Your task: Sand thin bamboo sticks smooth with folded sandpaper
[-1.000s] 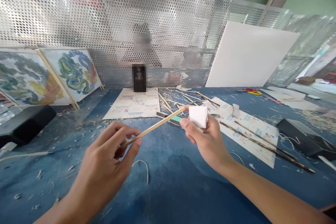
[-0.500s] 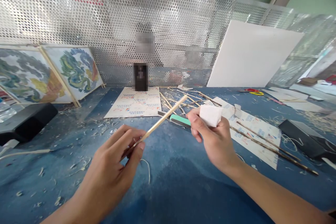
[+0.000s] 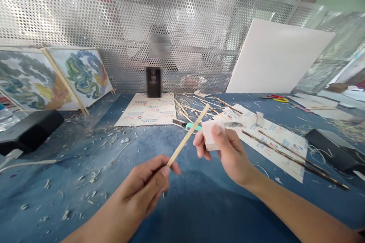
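Observation:
My left hand [image 3: 148, 186] is closed around a thin, pale bamboo strip [image 3: 188, 134], pinched between thumb and fingers. The strip slants up and away to the right, its far end free above the table. Just right of it, my right hand [image 3: 225, 152] grips a small folded piece of sandpaper [image 3: 211, 136], white side showing, with the thumb pressed on top. Strip and sandpaper look close together but apart. Behind them lies a knife with a green handle [image 3: 192, 126], partly hidden by the strip and the sandpaper.
Printed abrasive sheets [image 3: 142, 112] lie on the blue table [image 3: 114, 182], with dark bamboo strips [image 3: 285, 155] at right. Shavings, loose sticks and scissors [image 3: 278, 98] are scattered about. Black boxes [image 3: 31, 129] flank both sides. A perforated metal screen [image 3: 128, 19] stands behind.
My right hand has moved left and turned, bringing the sandpaper near the strip, thumb now on top. My left hand has shifted right and slightly down, the strip standing steeper.

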A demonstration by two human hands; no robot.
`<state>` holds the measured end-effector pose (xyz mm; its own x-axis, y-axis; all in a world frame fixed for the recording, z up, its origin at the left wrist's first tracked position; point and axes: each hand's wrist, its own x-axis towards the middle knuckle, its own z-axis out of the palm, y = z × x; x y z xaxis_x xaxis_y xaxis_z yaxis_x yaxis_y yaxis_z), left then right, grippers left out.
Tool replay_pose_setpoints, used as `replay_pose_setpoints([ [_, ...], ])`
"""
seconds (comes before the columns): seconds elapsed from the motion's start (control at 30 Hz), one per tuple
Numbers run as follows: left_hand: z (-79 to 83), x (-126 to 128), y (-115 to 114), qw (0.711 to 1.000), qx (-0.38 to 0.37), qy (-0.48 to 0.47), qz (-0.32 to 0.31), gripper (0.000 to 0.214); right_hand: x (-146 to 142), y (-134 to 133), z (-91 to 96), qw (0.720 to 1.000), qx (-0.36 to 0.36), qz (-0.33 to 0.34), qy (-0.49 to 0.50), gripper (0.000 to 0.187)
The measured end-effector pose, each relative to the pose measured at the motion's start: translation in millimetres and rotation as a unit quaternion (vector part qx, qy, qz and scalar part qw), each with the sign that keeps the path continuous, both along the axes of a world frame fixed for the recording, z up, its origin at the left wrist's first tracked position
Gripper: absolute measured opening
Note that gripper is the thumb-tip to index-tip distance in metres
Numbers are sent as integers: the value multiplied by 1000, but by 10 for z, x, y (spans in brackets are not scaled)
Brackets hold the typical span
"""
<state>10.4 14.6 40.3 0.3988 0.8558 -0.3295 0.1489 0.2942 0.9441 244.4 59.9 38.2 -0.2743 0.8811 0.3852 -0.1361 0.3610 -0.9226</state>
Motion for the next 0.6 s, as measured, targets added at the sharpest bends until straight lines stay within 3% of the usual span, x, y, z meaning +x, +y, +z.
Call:
replay_pose_setpoints([
  [0.1, -30, 1, -25, 998, -43, -19, -36, 43, 30, 38, -15, 999, -11, -30, 14, 57],
  [0.23, -38, -5, -53, 996, -43, -50, -57, 41, 47, 81, -4, 998, -50, -35, 5, 57],
  [0.33, -27, -2, -65, 996, -37, -62, -58, 39, 29, 55, 17, 992, -101, 56, -60, 61],
  [0.43, -15, 16, -72, 995, -36, -74, -58, 37, -14, -7, -6, 956, -161, 202, -138, 59],
  [0.5, -21, 27, -75, 995, -30, -79, -58, 40, -42, -36, -50, 936, -178, 262, -156, 55],
  [0.6, -65, 28, -64, 995, -30, -77, -52, 39, -55, -20, -114, 955, -147, 210, -150, 60],
])
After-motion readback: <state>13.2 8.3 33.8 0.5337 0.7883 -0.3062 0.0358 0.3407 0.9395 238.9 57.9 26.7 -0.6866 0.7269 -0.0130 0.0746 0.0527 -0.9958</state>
